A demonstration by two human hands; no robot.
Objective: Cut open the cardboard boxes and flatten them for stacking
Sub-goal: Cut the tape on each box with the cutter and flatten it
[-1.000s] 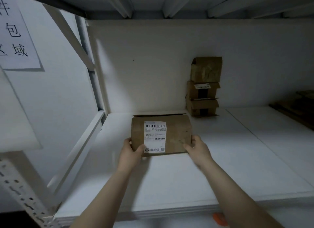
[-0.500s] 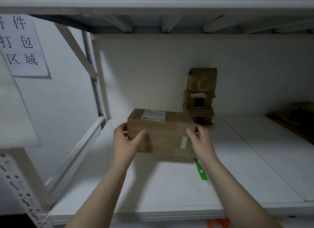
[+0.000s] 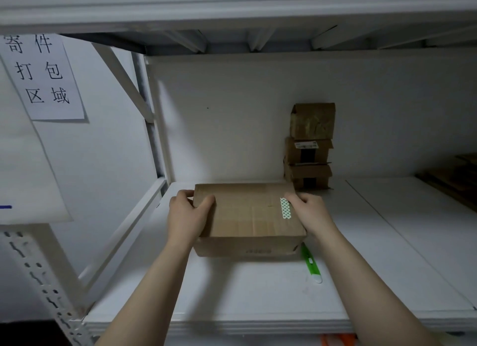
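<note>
So the cardboard box (image 3: 247,216) is on the white shelf (image 3: 258,294), a bit left of centre. Left hand (image 3: 184,218) is curled round its left end with the thumb on top. Right hand (image 3: 311,214) clamps the right end. A green cutter (image 3: 311,264) lies just beside the near right corner, and three small boxes (image 3: 309,146) are stacked at the far wall.

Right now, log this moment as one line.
left hand: grips cardboard box left end | right hand: grips box right end | green box cutter: on shelf, right of box
</note>
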